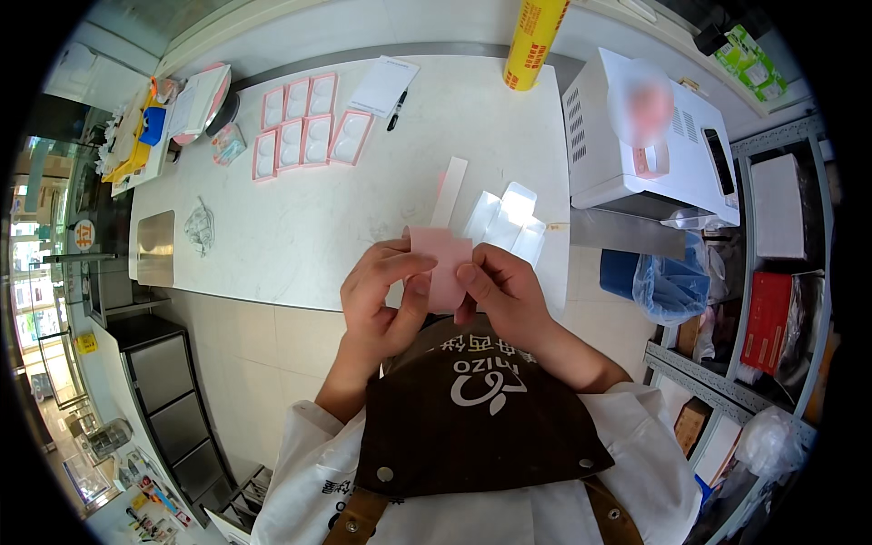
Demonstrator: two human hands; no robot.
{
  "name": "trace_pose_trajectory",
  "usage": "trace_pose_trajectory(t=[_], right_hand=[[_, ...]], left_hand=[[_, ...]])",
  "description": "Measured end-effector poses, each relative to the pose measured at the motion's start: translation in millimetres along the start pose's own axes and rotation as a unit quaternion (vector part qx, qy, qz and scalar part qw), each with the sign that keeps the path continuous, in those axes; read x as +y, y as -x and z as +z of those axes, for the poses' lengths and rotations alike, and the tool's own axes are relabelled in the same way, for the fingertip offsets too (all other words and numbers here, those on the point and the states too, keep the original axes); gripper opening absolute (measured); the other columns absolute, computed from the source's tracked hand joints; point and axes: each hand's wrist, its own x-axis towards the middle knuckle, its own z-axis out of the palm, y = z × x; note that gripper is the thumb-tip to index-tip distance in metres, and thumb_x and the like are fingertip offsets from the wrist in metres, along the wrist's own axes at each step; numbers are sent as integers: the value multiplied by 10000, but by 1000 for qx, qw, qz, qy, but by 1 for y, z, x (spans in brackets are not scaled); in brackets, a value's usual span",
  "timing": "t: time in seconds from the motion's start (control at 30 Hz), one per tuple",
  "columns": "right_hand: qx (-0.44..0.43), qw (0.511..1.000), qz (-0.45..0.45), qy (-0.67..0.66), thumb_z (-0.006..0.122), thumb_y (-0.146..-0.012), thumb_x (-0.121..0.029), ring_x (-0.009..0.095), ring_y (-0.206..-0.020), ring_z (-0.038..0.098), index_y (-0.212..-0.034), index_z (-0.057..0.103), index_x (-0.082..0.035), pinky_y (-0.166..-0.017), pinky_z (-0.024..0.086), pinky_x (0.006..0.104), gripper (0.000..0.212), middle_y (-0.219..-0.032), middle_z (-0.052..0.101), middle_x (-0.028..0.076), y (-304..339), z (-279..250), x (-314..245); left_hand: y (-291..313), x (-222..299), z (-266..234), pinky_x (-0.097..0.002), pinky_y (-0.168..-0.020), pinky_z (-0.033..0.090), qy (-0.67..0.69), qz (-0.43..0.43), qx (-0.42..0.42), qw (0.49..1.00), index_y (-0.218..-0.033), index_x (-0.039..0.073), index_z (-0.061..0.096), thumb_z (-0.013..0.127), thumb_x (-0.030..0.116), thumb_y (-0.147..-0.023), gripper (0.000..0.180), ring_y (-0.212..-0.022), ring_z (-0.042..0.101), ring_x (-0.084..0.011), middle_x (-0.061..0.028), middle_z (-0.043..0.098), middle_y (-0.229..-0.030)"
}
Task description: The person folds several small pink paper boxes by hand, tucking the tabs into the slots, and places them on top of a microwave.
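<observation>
Both your hands pinch the pink card [442,247] between them above the surface [282,232]'s near edge, its long axis running from your apron [400,445] toward the far edge. Your left hand [385,283] curls around its left side, thumb near forefinger; your right hand [507,289], equally close, angles inward, thumb against its right side.

Matt paperboard piece [446,289], smooth tabletop [300,216]

Left hand [386,286] and right hand [506,292] have got a pink card [443,272] pinched by the table [272,259]'s near edge, carton [502,218] toward the right edge, trays [315,139] up left, yellow tube [534,45] at the far-right corner.
</observation>
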Motion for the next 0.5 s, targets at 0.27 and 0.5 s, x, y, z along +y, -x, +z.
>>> trace_pose_trajectory(t=[0.27, 0.5], right_hand=[[-17, 998, -9, 66, 568, -1057, -206, 97, -659, 654, -907, 556, -35, -582, 505, 243, 228, -739, 636, 31, 2, -2, -8], [46, 955, -134, 260, 608, -1037, -198, 143, -639, 668, -908, 579, -19, -592, 518, 275, 223, -710, 635, 59, -2, -4, 7]], left_hand=[[-2, 5, -5, -346, -801, 543, 6, -54, -38, 998, -1122, 0, 678, 542, -82, -906, 268, -875, 698, -283, -147, 725, -998], [-2, 6, -3, -311, -769, 536, -15, -95, -63, 993, -1251, 5, 657, 505, -60, -956, 338, -854, 697, -221, -153, 727, -1024]])
